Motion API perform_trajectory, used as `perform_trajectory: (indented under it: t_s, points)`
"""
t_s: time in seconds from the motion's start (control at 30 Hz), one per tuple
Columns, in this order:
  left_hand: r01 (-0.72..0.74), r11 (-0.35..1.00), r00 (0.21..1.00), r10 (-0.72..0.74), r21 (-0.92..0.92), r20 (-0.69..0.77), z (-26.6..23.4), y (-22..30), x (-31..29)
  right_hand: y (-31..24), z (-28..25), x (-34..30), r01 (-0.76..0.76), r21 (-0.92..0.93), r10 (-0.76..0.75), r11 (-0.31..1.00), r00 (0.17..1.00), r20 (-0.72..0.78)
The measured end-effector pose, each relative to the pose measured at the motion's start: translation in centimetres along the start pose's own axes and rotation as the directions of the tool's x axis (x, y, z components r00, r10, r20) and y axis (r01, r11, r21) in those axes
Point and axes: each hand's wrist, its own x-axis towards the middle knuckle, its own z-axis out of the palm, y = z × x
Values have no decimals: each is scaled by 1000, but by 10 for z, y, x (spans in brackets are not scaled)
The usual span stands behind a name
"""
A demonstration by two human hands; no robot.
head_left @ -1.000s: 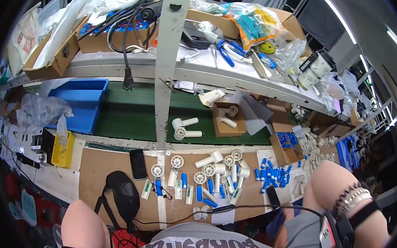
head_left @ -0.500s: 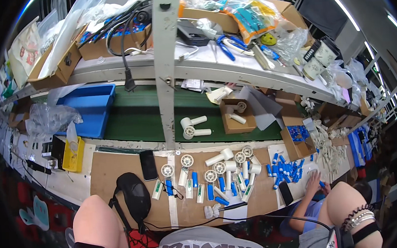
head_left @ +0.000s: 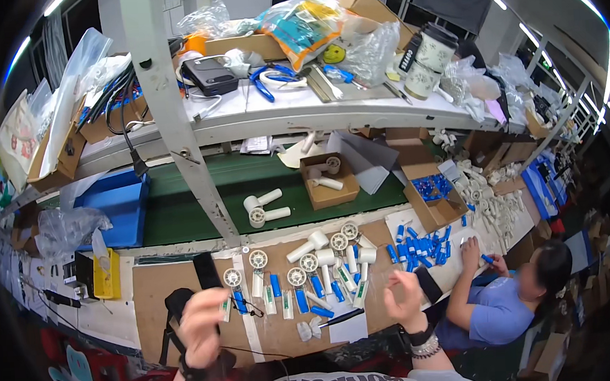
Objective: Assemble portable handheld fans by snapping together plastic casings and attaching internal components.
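Note:
My left hand (head_left: 203, 327) is raised over the left part of the bench, fingers loosely bent, holding nothing. My right hand (head_left: 404, 300) hovers right of the middle with thumb and fingers apart, also empty. Between them several white handheld fan parts lie on a brown cardboard sheet (head_left: 153, 278), among them a round white fan head (head_left: 296, 277). Blue cylindrical batteries (head_left: 302, 302) sit beside or in the opened white handles. A black-handled tool (head_left: 345, 316) lies near the front edge. Partly hidden behind my left hand is a black pouch (head_left: 175, 304).
A black phone (head_left: 206, 270) lies at left, another dark phone (head_left: 429, 285) by my right hand. Loose blue batteries (head_left: 420, 248) and a cardboard box (head_left: 437, 210) are at right. A co-worker (head_left: 490, 308) sits there. The loaded shelf (head_left: 280, 119) and its post (head_left: 191, 155) stand ahead.
Both hands have come up into view above the bench. The view has shifted, so the bench things appear further left and the co-worker at right shows more fully.

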Motion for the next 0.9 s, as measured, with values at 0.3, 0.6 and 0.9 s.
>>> perform_trajectory:
  t_s: [0.3,0.6,0.9]
  points:
    - [405,896,418,-356,179,836,93,-57,-42,122,57,-144,-513,30,485,858,827,285]
    - [273,962,263,-67,-7,963,204,-69,-80,186,89,-199,-540,142,500,830,832,241]
    - [227,959,187,127,-169,974,218,-149,-173,201,105,-241,-656,344,627,671,751,208]
